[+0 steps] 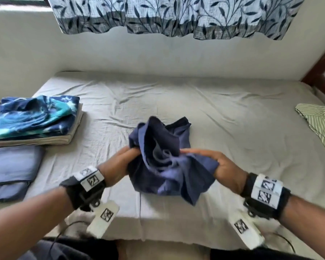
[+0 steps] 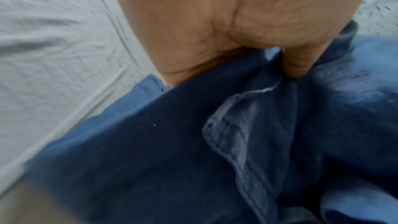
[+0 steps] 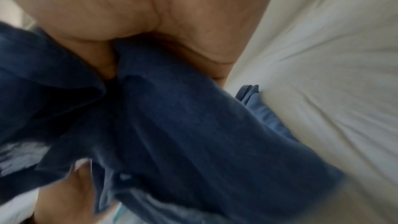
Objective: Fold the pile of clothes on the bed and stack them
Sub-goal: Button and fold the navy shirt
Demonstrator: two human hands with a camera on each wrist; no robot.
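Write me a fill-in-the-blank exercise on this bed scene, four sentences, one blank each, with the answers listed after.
1. Both hands hold a crumpled ____-coloured garment over the bed.
2. The tie-dye piece lies on ____ of the folded stack.
3. The striped garment lies at the bed's ____ edge.
4. The left hand grips the cloth while the right hand has its fingers stretched ____ along it.

Missing words: navy blue; top; right; straight

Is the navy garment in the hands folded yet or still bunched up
Bunched, not folded: the navy garment hangs crumpled between the left hand and right hand.
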